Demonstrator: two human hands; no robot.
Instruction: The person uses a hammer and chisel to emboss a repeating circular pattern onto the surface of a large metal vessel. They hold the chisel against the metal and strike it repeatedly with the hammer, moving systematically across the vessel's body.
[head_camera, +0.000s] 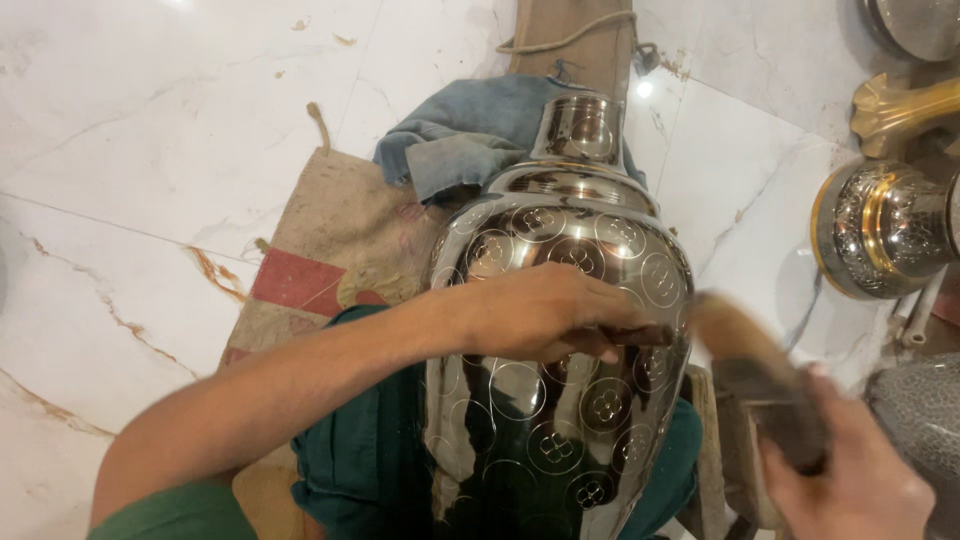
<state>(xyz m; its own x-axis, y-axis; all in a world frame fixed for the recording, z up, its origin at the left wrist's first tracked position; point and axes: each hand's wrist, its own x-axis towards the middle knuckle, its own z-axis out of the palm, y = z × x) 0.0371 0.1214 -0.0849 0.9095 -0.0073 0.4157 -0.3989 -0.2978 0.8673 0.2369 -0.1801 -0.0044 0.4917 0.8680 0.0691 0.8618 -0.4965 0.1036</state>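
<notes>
You have 1 large polished silver metal vase (560, 300) lying across your lap, its narrow neck pointing away from you and its rounded belly covered in engraved circles, each holding a small four-petal mark. The metal is mirror-bright and reflects your arm. Your left hand (540, 310) lies flat on the vase's belly, fingers (620, 335) close together and pinched on a thin dark tool that is mostly hidden against the metal. Your right hand (850, 480) is closed around 1 dark-handled mallet with a brownish rounded head (745, 360), blurred, just beside the vase's right flank.

Under the vase you can count 2 cloths: 1 coarse tan burlap sack with a red patch (330, 250), spread on the white marble floor with rust-coloured veins (150, 150), and 1 crumpled grey-blue cloth (460, 140) by the vase's shoulder. At the right stands 1 ornate silver pot with gold bands (880, 230), densely embossed, with 1 brass-coloured fluted piece (900, 110) above it. Your green clothing (350, 460) shows beneath the vase.
</notes>
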